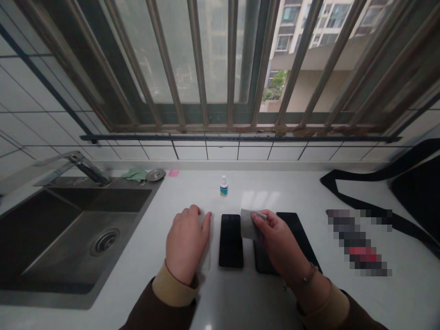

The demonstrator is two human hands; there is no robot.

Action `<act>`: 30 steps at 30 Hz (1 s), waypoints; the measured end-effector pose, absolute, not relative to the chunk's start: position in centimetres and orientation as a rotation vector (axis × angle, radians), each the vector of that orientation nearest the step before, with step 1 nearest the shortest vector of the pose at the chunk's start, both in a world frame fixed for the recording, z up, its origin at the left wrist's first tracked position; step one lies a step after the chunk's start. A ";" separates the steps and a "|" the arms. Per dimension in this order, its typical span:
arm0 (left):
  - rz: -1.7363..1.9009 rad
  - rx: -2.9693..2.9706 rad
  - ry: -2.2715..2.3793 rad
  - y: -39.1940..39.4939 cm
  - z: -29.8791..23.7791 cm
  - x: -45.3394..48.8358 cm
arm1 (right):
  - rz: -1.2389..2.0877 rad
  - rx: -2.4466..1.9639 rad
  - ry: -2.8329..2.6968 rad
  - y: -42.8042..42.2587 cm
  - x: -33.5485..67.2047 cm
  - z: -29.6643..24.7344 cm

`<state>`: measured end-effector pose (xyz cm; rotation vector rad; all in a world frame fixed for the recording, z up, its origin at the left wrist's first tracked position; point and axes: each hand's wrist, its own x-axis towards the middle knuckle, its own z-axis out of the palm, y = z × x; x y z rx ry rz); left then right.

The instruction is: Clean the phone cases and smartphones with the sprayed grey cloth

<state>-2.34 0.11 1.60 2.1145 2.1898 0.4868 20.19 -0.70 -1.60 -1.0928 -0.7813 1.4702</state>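
Note:
My left hand (pixel 185 243) lies on a transparent plastic piece (pixel 206 247), perhaps a phone case or film, and hides most of it. My right hand (pixel 278 240) pinches a grey cloth (pixel 248 224) between thumb and fingers, above the right edge of a black smartphone (pixel 231 240). That phone lies face up between my hands. Under my right wrist and palm lies a larger black phone or tablet (pixel 292 233), partly hidden. A small white dropper bottle (pixel 223 186) with a blue label stands upright beyond the phone.
A steel sink (pixel 68 243) with a tap (pixel 85 168) lies left of the white counter (pixel 192 302). A green cloth (pixel 134 174), a metal strainer (pixel 156 174) and a pink note (pixel 173 173) sit at the back. A black strap (pixel 367 206) and a pixelated object (pixel 357 243) lie right.

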 end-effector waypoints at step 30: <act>0.864 0.437 0.634 -0.7 0.3 0.4 | 1.238 -1.277 -0.881 -1.0 21.3 -1.1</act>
